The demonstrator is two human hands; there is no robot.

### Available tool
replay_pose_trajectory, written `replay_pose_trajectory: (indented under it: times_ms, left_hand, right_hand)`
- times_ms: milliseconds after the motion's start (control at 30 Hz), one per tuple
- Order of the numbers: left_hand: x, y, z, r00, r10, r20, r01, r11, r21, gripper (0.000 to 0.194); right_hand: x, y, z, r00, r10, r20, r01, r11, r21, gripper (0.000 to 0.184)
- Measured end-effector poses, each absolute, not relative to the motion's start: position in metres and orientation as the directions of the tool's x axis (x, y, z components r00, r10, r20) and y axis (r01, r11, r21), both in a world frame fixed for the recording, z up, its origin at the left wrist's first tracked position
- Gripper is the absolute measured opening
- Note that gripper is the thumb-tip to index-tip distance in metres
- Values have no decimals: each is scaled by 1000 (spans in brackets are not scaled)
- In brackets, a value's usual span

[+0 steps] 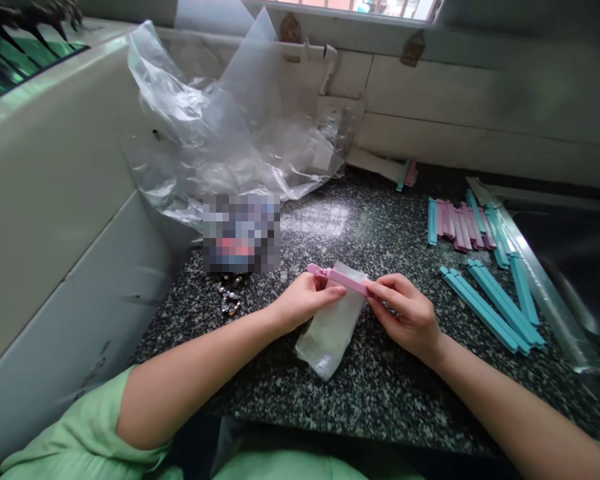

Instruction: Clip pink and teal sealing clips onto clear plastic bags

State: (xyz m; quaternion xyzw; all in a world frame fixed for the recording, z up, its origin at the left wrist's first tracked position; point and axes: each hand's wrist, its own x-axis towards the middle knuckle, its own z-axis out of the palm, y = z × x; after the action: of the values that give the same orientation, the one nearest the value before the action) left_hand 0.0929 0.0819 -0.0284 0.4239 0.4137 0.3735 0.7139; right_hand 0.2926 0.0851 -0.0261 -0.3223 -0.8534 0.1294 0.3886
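A small clear plastic bag [330, 327] lies on the speckled dark counter [380, 380] in front of me. A pink sealing clip [337, 276] runs across the bag's top edge. My left hand [303, 300] is closed on the bag and on the clip's left part. Fingers of my right hand [405, 313] pinch the clip's right end.
A big heap of crumpled clear plastic [220, 127] fills the back left corner, with a blurred-out packet [241, 232] in front of it. Pink and blue clips [460, 223] lie at the back right, long blue clips [495, 303] nearer. A steel sink [570, 267] borders the right.
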Motion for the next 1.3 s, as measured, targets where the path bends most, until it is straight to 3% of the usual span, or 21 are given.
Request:
replay_pose_trajectory:
  times_ms: [200,433,533,667,767,867,1133,1300]
  left_hand:
    - [94,83,-21,388,902,-187,-196,279,940,30]
    - [91,85,-16,219,965,-143,-96,167,981,34]
    - [90,86,-16,222,968,-115,-98,140,985,34]
    - [92,85,-16,258,962,-86,-104,116,988,34]
    - [93,85,-16,268,962,-56,-89,83,993,34]
    - [93,85,-17,256,967,-14,-68,33,997,34]
    - [92,86,-21,229,969,95,45,-108,993,31]
    - [91,88,-21,243,966,91,50,-107,993,28]
  right_hand:
    - [293,87,-26,-490,660,569,488,749,-448,39]
    - [293,87,-26,-480,681,553,506,730,-460,32]
    - [294,88,-28,-432,744,510,509,668,-544,29]
    - [297,92,-29,-361,868,341,494,487,-720,37]
    - [298,94,-28,-376,894,244,504,419,-755,27]
    - [298,95,-27,-403,878,257,511,449,-733,18]
    - [297,96,-27,-404,867,291,507,477,-718,13]
    - [297,96,-26,-414,855,312,481,496,-722,12]
